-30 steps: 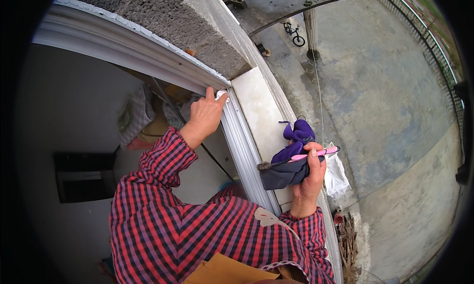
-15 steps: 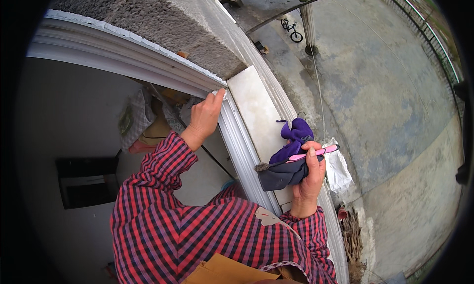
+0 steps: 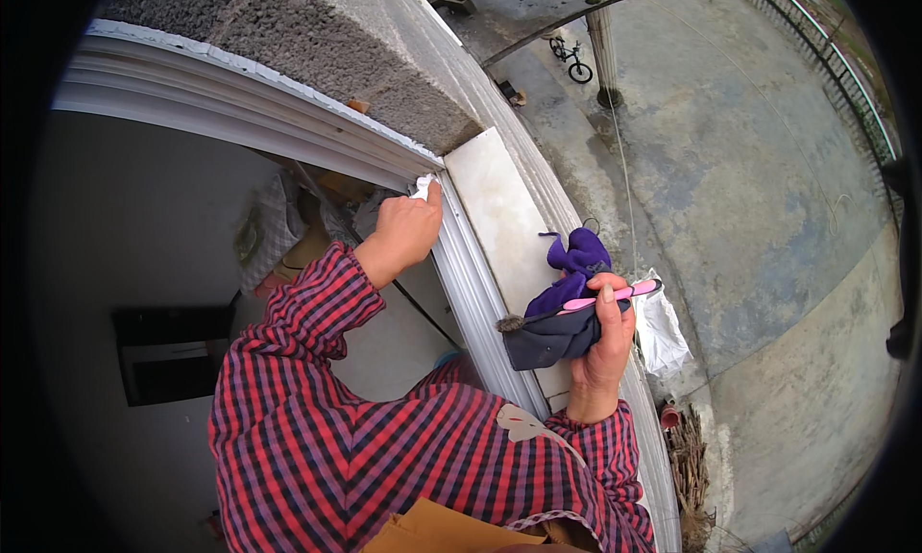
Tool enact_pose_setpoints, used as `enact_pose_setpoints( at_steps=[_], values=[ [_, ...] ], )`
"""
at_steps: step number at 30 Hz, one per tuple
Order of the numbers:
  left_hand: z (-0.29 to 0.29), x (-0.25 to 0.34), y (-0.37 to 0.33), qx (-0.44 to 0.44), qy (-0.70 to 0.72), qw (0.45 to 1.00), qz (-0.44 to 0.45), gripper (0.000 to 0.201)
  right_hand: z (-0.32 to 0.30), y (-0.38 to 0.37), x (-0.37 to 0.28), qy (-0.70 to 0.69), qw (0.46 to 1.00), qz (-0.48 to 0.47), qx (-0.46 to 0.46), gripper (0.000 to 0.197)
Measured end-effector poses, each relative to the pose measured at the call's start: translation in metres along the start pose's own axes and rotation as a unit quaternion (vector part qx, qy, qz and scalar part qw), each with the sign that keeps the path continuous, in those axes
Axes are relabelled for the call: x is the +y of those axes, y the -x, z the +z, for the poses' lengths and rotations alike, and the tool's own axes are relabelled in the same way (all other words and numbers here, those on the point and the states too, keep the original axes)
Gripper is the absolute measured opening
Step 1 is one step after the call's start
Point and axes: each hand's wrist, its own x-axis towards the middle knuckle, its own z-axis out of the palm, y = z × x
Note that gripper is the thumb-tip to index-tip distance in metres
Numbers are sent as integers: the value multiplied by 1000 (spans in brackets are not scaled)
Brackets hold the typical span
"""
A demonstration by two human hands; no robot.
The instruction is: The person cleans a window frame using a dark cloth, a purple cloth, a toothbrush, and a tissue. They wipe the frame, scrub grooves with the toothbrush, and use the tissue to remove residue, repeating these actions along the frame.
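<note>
My left hand (image 3: 403, 230) is at the far corner of the white window track (image 3: 482, 289), pinching a crumpled piece of white tissue (image 3: 423, 186) against the frame. One finger points into the corner. Over the pale tiled sill (image 3: 495, 202), my right hand (image 3: 603, 351) grips a pink-and-black toothbrush (image 3: 629, 292) together with a bundle of cloth. The bundle has a purple part (image 3: 580, 255) and a dark navy part (image 3: 545, 345). Greyish, dirty-looking bristles stick out at the bundle's left side.
A rough grey wall (image 3: 317, 49) rises beyond the frame. Outside, far below, lie a concrete yard (image 3: 740, 207), a post (image 3: 603, 58), a small bicycle (image 3: 574, 65) and a stack of sticks (image 3: 687, 457). A white bag (image 3: 663, 337) shows past the sill. Indoors, bags (image 3: 274, 236) are piled up.
My left hand has turned and shifted slightly at the track corner, and more of the white tissue shows now. My right hand keeps its place with the toothbrush and cloth.
</note>
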Motion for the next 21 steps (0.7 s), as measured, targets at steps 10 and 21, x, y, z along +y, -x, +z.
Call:
enact_pose_setpoints(
  at_steps=[10,21],
  values=[
    [2,-8,0,-44,9,999,-3,84,2,0,-3,-21,1000,-5,2,19],
    [8,-7,-4,21,74,996,-38,77,-1,0,1,28,999,-6,-33,17]
  ],
)
